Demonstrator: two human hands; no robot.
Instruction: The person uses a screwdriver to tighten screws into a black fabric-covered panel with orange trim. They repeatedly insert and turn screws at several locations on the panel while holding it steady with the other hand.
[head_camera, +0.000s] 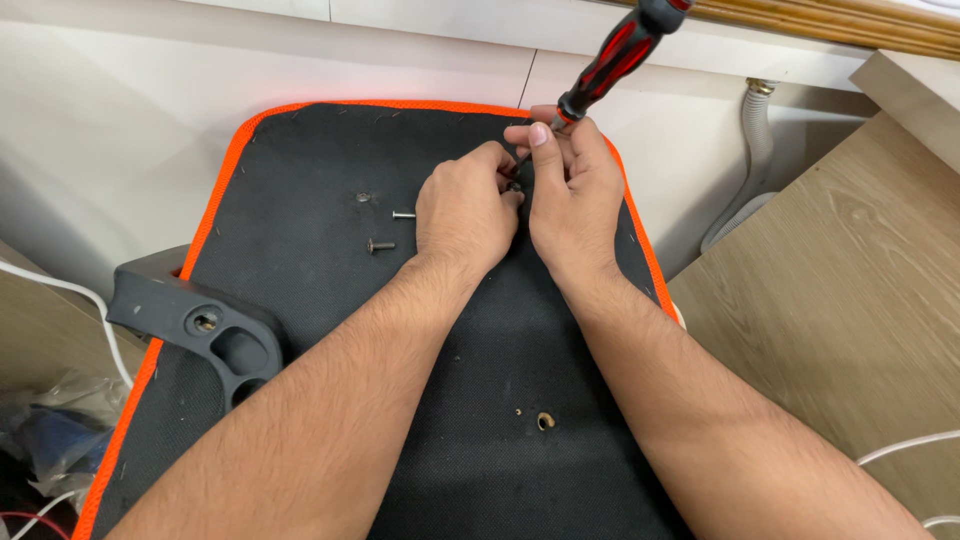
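A black seat cushion (330, 300) with orange trim lies upside down in front of me. My right hand (572, 190) grips a red-and-black screwdriver (612, 58), its tip angled down between my two hands. My left hand (466, 210) pinches a small screw or fitting at the tip, against the cushion's fabric. Two loose bolts (381, 245) (403, 215) lie on the fabric left of my left hand, next to a small screw hole (363, 197).
A dark grey plastic armrest bracket (200, 325) lies over the cushion's left edge. Another hole (545, 421) shows in the fabric near me. A wooden panel (850, 290) sits at right, a white hose (752, 150) behind it. Plastic bags and white cables lie at lower left.
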